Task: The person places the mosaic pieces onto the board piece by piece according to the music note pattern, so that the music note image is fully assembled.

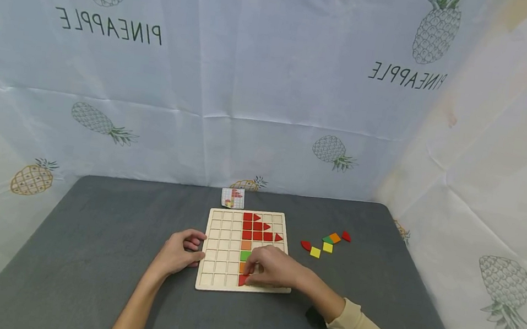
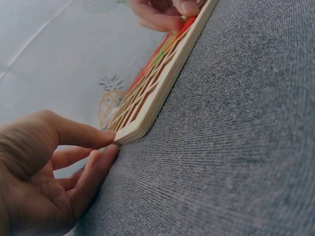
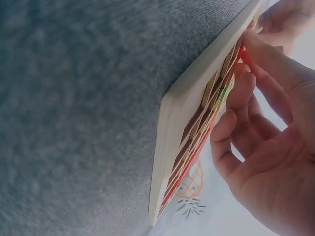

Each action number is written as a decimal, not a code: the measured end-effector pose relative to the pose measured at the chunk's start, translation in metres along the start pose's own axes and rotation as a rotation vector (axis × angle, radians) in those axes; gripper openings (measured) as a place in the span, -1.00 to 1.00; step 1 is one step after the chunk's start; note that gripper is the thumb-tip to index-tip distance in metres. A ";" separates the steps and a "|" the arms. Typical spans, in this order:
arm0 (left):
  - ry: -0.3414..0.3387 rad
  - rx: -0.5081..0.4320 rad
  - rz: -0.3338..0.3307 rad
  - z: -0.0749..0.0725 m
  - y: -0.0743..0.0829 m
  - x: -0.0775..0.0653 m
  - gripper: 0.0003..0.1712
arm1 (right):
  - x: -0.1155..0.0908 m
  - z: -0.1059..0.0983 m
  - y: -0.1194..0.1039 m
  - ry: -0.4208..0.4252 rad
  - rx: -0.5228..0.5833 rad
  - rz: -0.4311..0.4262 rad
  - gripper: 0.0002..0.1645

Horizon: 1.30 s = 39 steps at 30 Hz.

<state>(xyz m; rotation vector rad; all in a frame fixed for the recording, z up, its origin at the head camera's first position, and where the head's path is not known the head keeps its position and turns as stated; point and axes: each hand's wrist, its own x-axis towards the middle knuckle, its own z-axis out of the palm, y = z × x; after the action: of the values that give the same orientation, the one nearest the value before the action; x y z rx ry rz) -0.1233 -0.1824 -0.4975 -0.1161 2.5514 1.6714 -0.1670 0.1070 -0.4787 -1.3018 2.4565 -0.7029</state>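
A wooden grid board (image 1: 224, 248) lies on the table with colored tiles set in its cells. My left hand (image 1: 180, 254) holds the board's left edge, thumb and fingertips at its rim in the left wrist view. Over the lower right of the board, my right hand (image 1: 275, 269) pinches a red tile (image 1: 242, 279) at a bottom-row cell. That tile is partly hidden by the fingers. Above it run orange and green tiles (image 1: 245, 255) in one column. Rows of red squares and triangles (image 1: 256, 235) fill cells near the top.
A small pattern card (image 1: 233, 198) lies behind the board. To the right are loose tiles: yellow squares (image 1: 314, 252), red rounded pieces (image 1: 346, 236), an orange one (image 1: 335, 238) and a green one (image 1: 327, 240). A pineapple-print cloth (image 1: 273, 88) hangs behind the grey table (image 1: 97, 254).
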 end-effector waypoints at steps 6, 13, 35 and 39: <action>0.003 -0.005 0.003 0.001 -0.001 -0.001 -0.52 | -0.001 -0.002 -0.001 0.001 -0.009 0.001 -0.84; -0.003 -0.012 0.007 0.001 -0.002 -0.001 -0.52 | -0.006 -0.010 0.004 0.027 0.023 -0.009 -0.82; 0.006 0.017 0.001 0.001 -0.002 0.002 -0.53 | -0.069 -0.066 0.058 0.180 0.223 0.203 -0.63; 0.003 0.013 -0.001 0.001 0.000 0.001 -0.52 | -0.083 -0.072 0.070 0.198 0.224 0.225 -0.61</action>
<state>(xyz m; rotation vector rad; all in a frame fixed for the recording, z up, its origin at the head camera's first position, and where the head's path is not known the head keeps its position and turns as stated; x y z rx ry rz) -0.1240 -0.1819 -0.4982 -0.1187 2.5639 1.6550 -0.2021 0.2301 -0.4541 -0.8962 2.5324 -1.0526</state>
